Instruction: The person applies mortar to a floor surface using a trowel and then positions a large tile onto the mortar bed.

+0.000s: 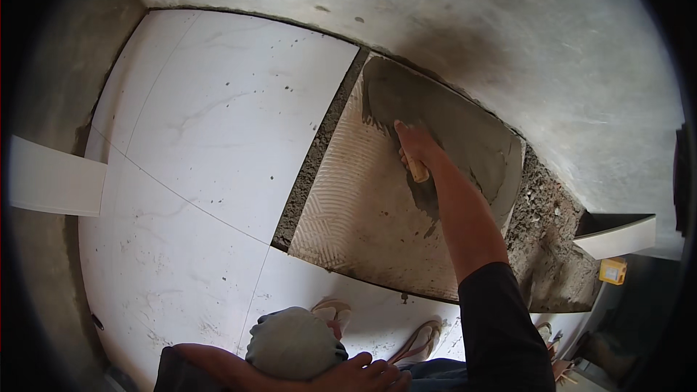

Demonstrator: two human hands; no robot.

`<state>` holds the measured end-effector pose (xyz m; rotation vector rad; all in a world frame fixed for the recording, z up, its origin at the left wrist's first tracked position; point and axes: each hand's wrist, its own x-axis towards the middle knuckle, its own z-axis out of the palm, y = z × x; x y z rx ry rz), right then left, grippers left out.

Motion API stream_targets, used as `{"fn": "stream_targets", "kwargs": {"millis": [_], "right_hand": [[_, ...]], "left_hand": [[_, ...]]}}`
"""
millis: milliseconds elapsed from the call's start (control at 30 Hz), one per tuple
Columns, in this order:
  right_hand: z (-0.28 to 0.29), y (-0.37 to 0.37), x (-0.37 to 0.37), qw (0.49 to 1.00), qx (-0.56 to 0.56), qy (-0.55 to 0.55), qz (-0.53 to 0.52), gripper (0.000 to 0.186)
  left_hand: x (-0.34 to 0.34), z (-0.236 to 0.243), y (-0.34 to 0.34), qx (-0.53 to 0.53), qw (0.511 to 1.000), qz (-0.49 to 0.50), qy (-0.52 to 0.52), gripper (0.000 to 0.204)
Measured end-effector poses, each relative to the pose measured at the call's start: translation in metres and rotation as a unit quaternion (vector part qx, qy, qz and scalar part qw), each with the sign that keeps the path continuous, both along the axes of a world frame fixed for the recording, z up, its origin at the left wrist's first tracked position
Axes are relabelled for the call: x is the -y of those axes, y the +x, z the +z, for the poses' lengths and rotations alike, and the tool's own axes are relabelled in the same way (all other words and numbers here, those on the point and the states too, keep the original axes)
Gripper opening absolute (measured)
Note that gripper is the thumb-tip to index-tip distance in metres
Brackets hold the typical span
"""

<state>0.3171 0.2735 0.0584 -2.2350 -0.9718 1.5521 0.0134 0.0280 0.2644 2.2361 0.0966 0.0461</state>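
Wrapped round a wooden handle (417, 168), likely a trowel's, my right hand (414, 141) is over wet grey mortar (443, 105). The blade is hidden or blends into the mortar. That mortar covers the far and right part of a tan tile-sized slab (370, 210), whose left part shows combed ridges. Low in the view, my left hand (359, 375) lies with its fingers stretched out and holds nothing I can see. Beside it is a rounded grey-green thing (296, 343) with a scalloped dark edge; I cannot make out its kind.
White marbled floor tiles (218, 116) cover the left side, with rough mortar (319, 152) in the gap. More rough bedding (552, 225) lies at right. Bare walls (508, 22) bound the far side. Also there are a white tile piece (58, 174), a yellow box (613, 271) and sandalled feet (421, 341).
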Motion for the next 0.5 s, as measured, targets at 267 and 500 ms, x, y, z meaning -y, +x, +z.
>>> {"fn": "stream_targets", "kwargs": {"millis": [267,500], "right_hand": [[0.000,-0.020,0.005,0.996,0.038,-0.010,0.080,0.063],[-0.005,-0.035,0.054,0.988,0.091,-0.051,0.116,0.063]], "left_hand": [[0.001,-0.002,-0.005,0.059,0.996,0.044,0.047,0.040],[0.026,-0.007,-0.001,0.079,0.991,0.111,-0.015,0.033]]}}
